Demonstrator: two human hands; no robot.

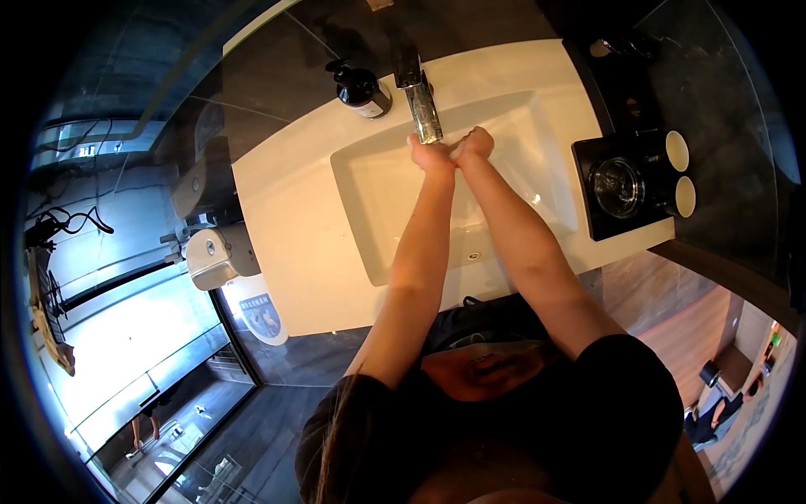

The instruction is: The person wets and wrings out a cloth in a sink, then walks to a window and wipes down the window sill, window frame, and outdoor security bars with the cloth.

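Both hands meet directly below the spout of the chrome faucet point(425, 113), over the far part of the white sink basin point(357, 210). My left hand point(431, 154) is partly under the spout's end, and most of its fingers are hidden. Against its right side rests my right hand point(475, 144), with its fingers curled in and nothing visible inside them. Whether water is running over the hands cannot be made out clearly.
Left of the faucet, a dark pump bottle point(363, 92) stands on the white countertop point(285, 193). A black tray point(594, 220) at the right bears a round glass dish point(617, 186) and two cups. A beige dispenser point(220, 254) sits beside the counter's left edge.
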